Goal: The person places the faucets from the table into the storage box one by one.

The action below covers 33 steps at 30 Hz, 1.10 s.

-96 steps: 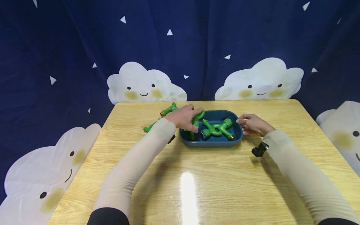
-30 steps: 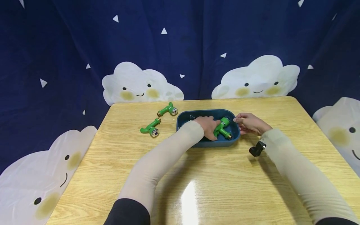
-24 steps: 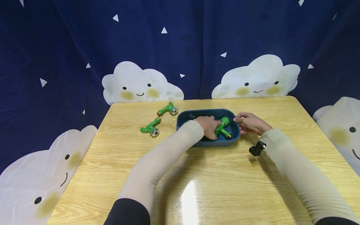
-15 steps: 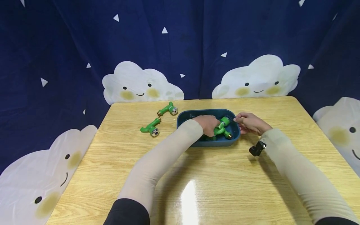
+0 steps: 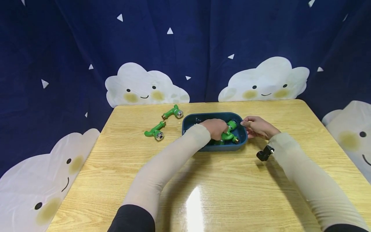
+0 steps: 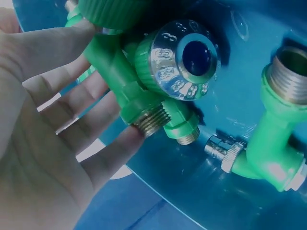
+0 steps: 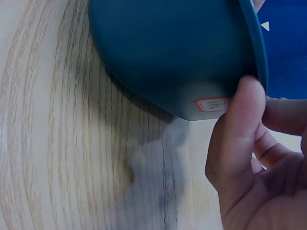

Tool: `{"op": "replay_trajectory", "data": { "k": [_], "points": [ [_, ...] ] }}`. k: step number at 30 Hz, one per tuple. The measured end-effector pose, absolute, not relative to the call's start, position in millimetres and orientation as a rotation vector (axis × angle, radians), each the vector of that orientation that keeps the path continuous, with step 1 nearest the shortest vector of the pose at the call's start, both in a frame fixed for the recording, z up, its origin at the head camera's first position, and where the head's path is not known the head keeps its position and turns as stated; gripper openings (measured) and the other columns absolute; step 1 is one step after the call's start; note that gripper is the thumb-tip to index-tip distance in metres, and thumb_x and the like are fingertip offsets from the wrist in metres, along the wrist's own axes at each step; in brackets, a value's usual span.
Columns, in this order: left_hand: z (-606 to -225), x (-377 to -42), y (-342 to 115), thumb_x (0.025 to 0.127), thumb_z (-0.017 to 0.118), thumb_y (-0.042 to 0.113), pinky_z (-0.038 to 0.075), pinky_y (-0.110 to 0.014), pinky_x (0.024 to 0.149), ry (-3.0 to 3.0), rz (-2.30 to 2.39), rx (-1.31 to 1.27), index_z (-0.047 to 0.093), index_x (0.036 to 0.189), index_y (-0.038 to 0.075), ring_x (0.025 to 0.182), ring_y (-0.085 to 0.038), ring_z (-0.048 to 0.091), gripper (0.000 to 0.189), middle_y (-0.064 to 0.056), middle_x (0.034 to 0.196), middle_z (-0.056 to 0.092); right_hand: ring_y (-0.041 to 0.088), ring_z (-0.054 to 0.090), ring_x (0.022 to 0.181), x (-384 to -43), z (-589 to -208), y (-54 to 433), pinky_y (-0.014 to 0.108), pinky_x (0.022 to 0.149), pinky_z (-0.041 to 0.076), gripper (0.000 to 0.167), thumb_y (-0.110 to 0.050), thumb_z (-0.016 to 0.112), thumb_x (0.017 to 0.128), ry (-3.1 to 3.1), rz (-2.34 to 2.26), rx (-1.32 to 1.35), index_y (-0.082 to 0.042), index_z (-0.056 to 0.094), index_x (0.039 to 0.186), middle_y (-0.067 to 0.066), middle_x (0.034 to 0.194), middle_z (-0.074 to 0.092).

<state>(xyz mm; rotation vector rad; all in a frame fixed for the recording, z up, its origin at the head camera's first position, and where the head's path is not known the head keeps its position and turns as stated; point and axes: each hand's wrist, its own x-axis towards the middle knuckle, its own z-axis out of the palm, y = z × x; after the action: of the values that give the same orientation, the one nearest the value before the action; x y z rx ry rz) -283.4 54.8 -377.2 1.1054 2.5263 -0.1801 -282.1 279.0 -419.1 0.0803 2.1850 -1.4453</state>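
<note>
In the head view my left hand reaches down into a dark blue plastic basin. The left wrist view shows its thumb and fingers around a green tap with a threaded brass end, little fingertip at the thread. Beside and below that tap lies another, its chrome-faced knob turned upward. A further green tap rests apart on the basin floor. My right hand pinches the basin's right rim, thumb on the outer wall near a small red-edged label.
Two more green taps, a nearer one and a farther one, lie on the wooden table left of the basin. A dark blue curtain with white clouds hangs behind the table.
My left hand has moved right from the basin's left end toward its middle, and its fingers have curled in around a tap. My right hand keeps its hold on the rim.
</note>
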Motion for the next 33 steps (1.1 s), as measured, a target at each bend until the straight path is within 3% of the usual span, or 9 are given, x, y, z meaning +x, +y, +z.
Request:
{"op": "replay_trajectory", "data": {
  "k": [6, 13, 16, 23, 33],
  "points": [
    [-379, -284, 56, 0.096, 0.065, 0.022, 0.048, -0.027, 0.089, 2.529, -0.172, 1.119, 0.066, 0.121, 0.022, 0.096, -0.011, 0.051, 0.026, 0.006, 0.118, 0.063, 0.005, 0.057, 0.061, -281, -418, 279, 0.024, 0.061, 0.057, 0.024, -0.025, 0.045, 0.106, 2.191, -1.447, 0.088, -0.003, 0.045, 0.115, -0.005, 0.073, 0.052],
    [-377, -283, 50, 0.1, 0.057, 0.036, 0.049, -0.032, 0.1, 2.52, -0.2, 1.086, 0.058, 0.136, 0.022, 0.115, -0.012, 0.059, 0.039, 0.004, 0.132, 0.062, 0.005, 0.058, 0.062, -281, -417, 277, 0.025, 0.063, 0.058, 0.024, -0.024, 0.045, 0.106, 2.187, -1.446, 0.075, -0.001, 0.045, 0.114, -0.004, 0.073, 0.054],
    [-375, -283, 44, 0.102, 0.052, 0.04, 0.048, -0.033, 0.097, 2.521, -0.194, 1.094, 0.053, 0.141, 0.019, 0.114, -0.015, 0.058, 0.044, 0.001, 0.132, 0.059, 0.006, 0.059, 0.062, -281, -417, 277, 0.025, 0.063, 0.058, 0.024, -0.024, 0.044, 0.106, 2.187, -1.446, 0.066, -0.001, 0.045, 0.114, -0.004, 0.072, 0.055],
    [-360, -275, 17, 0.102, 0.051, 0.042, 0.042, -0.039, 0.113, 2.56, -0.14, 1.1, 0.038, 0.153, 0.018, 0.138, -0.023, 0.047, 0.058, -0.005, 0.151, 0.045, 0.006, 0.059, 0.062, -282, -419, 276, 0.025, 0.063, 0.058, 0.025, -0.024, 0.044, 0.106, 2.196, -1.43, 0.059, -0.001, 0.045, 0.115, -0.003, 0.074, 0.055],
    [-350, -271, -30, 0.101, 0.055, 0.032, 0.041, -0.041, 0.114, 2.695, 0.041, 1.194, 0.048, 0.147, 0.012, 0.137, -0.025, 0.049, 0.051, -0.01, 0.149, 0.049, 0.008, 0.058, 0.065, -283, -420, 280, 0.026, 0.064, 0.058, 0.025, -0.025, 0.044, 0.106, 2.217, -1.406, 0.048, -0.001, 0.046, 0.112, -0.002, 0.075, 0.055]
  ]
}}
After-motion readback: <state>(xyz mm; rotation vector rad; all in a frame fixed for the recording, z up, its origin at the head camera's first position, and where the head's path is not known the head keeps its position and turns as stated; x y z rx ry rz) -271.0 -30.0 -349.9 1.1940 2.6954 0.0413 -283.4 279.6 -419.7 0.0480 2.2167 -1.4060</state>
